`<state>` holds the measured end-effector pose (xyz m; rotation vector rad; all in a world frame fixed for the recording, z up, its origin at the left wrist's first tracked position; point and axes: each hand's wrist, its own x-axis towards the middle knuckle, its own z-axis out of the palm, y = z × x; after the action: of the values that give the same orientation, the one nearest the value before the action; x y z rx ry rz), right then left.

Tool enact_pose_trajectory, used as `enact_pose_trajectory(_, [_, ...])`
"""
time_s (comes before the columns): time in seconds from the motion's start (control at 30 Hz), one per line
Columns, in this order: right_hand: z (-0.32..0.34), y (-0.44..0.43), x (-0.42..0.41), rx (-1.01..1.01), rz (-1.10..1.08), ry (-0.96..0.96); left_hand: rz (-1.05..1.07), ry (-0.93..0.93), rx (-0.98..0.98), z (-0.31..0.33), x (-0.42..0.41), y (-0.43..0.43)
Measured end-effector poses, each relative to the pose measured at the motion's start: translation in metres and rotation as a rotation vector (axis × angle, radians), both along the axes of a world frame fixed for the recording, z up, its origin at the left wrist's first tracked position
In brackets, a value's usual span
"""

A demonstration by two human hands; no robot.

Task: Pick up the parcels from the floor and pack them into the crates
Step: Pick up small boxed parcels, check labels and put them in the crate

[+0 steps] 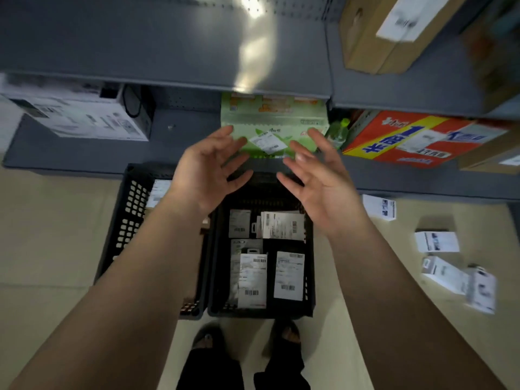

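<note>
Two black plastic crates stand side by side on the floor in front of my feet. The right crate (309, 266) holds several flat labelled parcels (289, 275). My left forearm covers much of the left crate (126, 220), where one white parcel (160, 191) shows. Both hands hover above the crates, palms facing each other, fingers spread and holding nothing: my left hand (209, 171) and my right hand (315, 178). Several white boxed parcels (437, 242) lie on the floor at the right.
Grey metal shelving (168, 66) rises just behind the crates. On its low shelf sit a white box (76, 114), a green carton (270, 128), a bottle (337, 133) and a red-orange carton (408, 139). A brown cardboard box (374, 38) stands on the upper shelf.
</note>
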<state>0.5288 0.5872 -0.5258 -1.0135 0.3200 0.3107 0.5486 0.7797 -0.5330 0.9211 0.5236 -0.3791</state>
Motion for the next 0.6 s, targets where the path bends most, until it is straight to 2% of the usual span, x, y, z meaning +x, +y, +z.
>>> enact_pose_trajectory(0.13, [0.117, 0.019, 0.006, -0.069, 0.041, -0.125, -0.047, -0.126, 0.012, 0.123, 0.003, 0.012])
enact_pose_trajectory(0.27, [0.23, 0.033, -0.003, -0.212, 0.085, -0.26, -0.081, -0.272, 0.15, 0.241, -0.005, 0.02])
enact_pose_trajectory(0.47, [0.38, 0.046, -0.035, -0.335, 0.048, -0.464, -0.144, -0.483, 0.268, 0.395, -0.023, 0.044])
enact_pose_trajectory(0.6, [0.46, 0.056, -0.061, -0.413, 0.029, -0.617, -0.171, -0.665, 0.257, 0.48, -0.04, 0.059])
